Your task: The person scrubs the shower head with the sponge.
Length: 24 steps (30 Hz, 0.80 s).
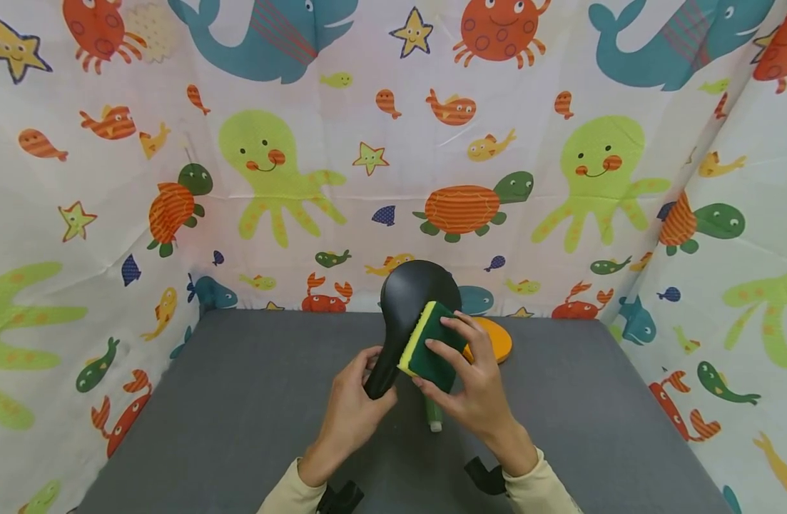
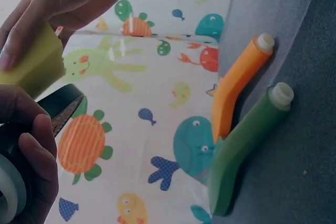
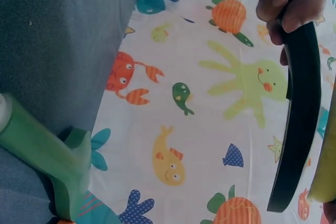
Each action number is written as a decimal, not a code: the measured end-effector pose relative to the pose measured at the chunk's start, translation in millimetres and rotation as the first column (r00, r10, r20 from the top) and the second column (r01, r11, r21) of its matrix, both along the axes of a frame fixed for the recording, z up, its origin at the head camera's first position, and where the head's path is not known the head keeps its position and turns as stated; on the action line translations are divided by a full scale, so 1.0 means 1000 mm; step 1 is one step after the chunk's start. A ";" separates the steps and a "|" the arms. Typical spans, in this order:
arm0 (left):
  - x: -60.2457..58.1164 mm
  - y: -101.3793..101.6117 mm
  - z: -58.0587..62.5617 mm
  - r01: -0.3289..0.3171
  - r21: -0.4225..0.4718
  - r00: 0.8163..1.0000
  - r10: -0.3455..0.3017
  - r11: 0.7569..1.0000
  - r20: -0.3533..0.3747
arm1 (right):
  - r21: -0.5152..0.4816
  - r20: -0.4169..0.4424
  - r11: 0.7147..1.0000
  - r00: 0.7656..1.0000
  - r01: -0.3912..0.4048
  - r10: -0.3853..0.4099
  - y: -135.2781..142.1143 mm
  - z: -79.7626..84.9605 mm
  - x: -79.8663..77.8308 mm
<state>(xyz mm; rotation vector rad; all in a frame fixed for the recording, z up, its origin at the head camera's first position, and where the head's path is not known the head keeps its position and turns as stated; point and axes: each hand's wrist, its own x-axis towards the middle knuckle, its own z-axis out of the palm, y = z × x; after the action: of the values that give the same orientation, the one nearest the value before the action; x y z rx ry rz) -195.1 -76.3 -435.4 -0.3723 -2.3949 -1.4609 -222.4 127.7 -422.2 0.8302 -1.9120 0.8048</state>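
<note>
My left hand (image 1: pixel 351 410) grips the handle of a black shower head (image 1: pixel 415 289), holding it up at a slant with its round head at the top. In my right hand (image 1: pixel 479 385) is a sponge (image 1: pixel 441 346), yellow with a dark green scouring side. The fingers spread over the green side, and the yellow side faces the shower head, overlapping its lower right in the head view. Seen from the left wrist, the sponge (image 2: pixel 44 64) is right by the rim of the black head (image 2: pixel 65 100). The right wrist view shows the black shower head edge-on, beside the sponge's yellow part.
Beyond my hands, a green shower head (image 2: pixel 247 145) and an orange shower head (image 2: pixel 239 85) lie on the grey table (image 1: pixel 271 371). Behind and at both sides hangs a white curtain (image 1: pixel 342 271) printed with sea animals.
</note>
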 end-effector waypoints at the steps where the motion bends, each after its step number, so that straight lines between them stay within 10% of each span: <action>1: 0.000 0.001 0.000 -0.004 -0.014 1.000 0.004 1.000 -0.020 | 0.006 -0.002 1.000 1.000 0.002 -0.002 0.000 0.000 0.000; 16: 0.004 0.007 0.000 0.001 -0.037 0.997 -0.004 0.999 -0.082 | 0.077 -0.128 0.997 0.992 -0.003 0.013 -0.005 -0.002 0.003; 24: 0.006 0.007 0.003 0.042 0.025 0.999 -0.042 0.999 0.017 | 0.065 -0.105 0.997 0.994 0.036 -0.030 0.003 0.001 0.004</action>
<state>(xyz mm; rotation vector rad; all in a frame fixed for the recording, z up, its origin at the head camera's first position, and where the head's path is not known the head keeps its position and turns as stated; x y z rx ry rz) -189.1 -69.4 -432.1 -0.4081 -2.3937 -1.5171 -218.9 131.2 -421.5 0.8622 -1.8641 0.6679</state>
